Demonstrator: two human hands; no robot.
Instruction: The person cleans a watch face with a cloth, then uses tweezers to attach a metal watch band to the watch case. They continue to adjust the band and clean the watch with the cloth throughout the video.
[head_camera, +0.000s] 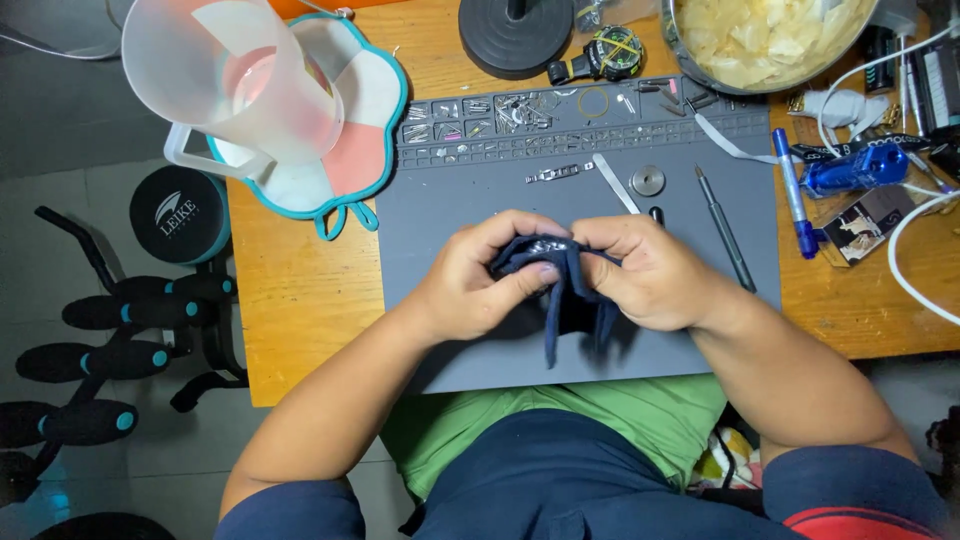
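Observation:
Both hands meet over the middle of a grey work mat (470, 200). My left hand (480, 280) and my right hand (650, 272) pinch a dark blue cloth (572, 300) between them. The cloth is bunched around a small shiny object at its top (548, 245), mostly hidden, so I cannot tell what it is. A loose corner of the cloth hangs down toward me.
On the mat lie a metal watch band piece (553, 174), a round metal disc (648, 180), a white strip (615, 182), a screwdriver (725, 228) and small parts in the mat's tray (500, 115). A clear plastic jug (245, 80) stands at left; a bowl (765, 40) and blue pen (795, 195) at right.

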